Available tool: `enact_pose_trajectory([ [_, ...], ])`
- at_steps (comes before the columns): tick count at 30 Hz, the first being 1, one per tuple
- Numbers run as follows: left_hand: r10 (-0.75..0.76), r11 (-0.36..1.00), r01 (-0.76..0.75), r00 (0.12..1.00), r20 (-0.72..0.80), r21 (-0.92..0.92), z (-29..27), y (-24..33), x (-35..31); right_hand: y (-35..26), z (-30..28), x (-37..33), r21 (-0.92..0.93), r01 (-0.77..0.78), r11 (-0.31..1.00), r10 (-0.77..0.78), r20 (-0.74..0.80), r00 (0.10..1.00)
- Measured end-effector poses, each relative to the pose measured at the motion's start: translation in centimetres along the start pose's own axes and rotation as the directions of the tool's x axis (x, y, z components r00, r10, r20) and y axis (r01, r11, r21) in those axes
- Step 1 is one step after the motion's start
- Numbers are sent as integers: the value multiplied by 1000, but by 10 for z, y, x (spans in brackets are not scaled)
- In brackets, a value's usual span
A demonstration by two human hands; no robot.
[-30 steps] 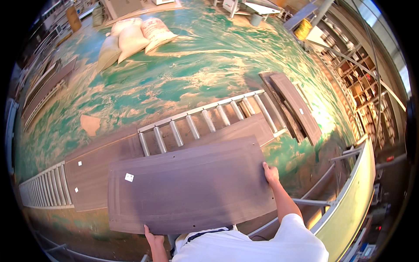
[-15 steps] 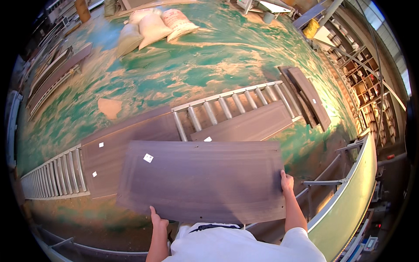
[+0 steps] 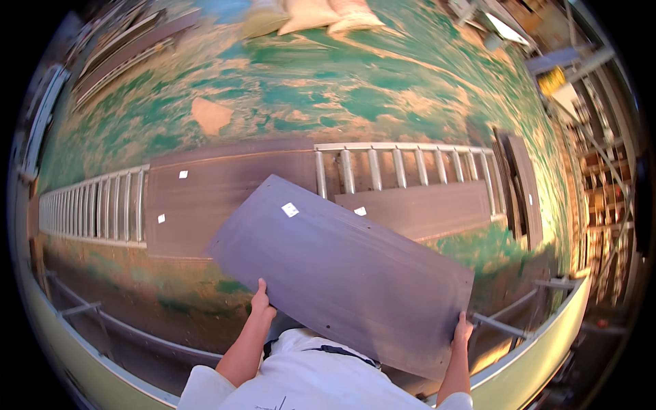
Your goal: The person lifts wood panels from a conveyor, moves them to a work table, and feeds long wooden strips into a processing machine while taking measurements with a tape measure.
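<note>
A large rectangular dark brown board (image 3: pixel 348 270) with a small white label is held level in front of my body, its left end angled away from me. My left hand (image 3: pixel 262 302) grips its near long edge, thumb on top and fingers hidden underneath. At the right short edge my right hand (image 3: pixel 462 329) is closed on the board, its thumb showing. Beyond it lies a roller conveyor (image 3: pixel 374 169). Other dark boards rest on the rollers: a wide one (image 3: pixel 205 212) at the left and a narrower-looking one (image 3: pixel 437 205) at the right, partly hidden by the held board.
Several boards (image 3: pixel 523 188) lie stacked at the conveyor's right end. Filled sacks (image 3: pixel 307 17) sit on the dusty green floor (image 3: pixel 307 96) at the back. A metal-framed bench with a pale edge (image 3: pixel 540 352) curves around me. Shelving (image 3: pixel 605 205) stands at the far right.
The held board has turned clockwise, its left end swinging away from me and its right end coming nearer. Both hands keep their hold. My view has turned and the sacks sit higher in it.
</note>
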State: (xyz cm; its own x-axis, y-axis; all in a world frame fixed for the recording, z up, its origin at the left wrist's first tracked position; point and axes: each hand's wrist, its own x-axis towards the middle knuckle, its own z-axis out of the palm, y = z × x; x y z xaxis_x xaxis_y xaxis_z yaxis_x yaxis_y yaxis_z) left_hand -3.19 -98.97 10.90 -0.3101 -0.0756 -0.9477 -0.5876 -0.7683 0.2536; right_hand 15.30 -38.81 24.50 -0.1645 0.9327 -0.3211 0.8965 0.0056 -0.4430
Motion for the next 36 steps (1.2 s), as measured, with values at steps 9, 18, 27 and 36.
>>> enact_pose_trajectory([
  [9, -9, 1000, 7, 997, 78, 27, 58, -36, -5, -36, 2, 93, -75, -30, 997, 33, 42, 999],
  [18, -32, 993, 26, 998, 60, 112, 63, -27, 20, -85, -3, 87, -276, -50, 960, 56, 15, 998],
  [27, -188, 979, 183, 981, 51, 87, 101, -39, 26, -144, -19, 112, -388, 12, 922, -36, -53, 998],
  [36, -93, 995, 90, 987, 130, 31, 192, -94, 51, -214, -28, 221, -344, 103, 933, -124, -38, 992],
])
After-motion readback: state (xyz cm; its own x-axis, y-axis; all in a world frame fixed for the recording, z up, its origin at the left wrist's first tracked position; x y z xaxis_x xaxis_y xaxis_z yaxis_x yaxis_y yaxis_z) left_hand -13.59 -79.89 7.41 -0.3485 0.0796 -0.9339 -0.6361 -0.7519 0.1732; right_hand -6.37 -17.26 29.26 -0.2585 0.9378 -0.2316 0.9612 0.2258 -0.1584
